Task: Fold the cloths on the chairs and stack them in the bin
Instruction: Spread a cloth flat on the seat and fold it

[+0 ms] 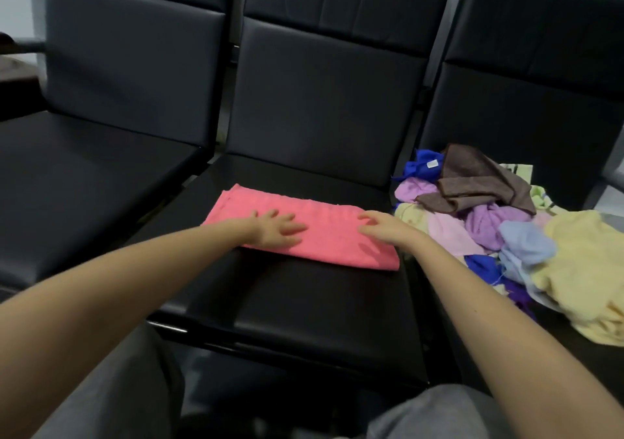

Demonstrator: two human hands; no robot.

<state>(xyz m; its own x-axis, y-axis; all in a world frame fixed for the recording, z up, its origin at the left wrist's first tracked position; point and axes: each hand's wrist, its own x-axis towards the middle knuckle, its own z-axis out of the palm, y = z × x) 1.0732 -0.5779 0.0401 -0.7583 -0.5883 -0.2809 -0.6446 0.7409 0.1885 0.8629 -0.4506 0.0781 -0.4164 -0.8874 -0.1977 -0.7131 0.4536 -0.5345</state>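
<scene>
Your left hand (277, 230), fingers spread flat, and right hand (383, 227), fingers loosely bent, rest on the folded pink terry cloth (326, 236) on the middle black padded seat (304, 303). Crumpled coloured cloths (506, 229) heap just beside it

Under the fingers (283, 227) lies a plain pink cloth (324, 236); black chair seat (304, 303); beside them brown (479, 181), lilac (489, 225), yellow (580, 252) cloths.
</scene>
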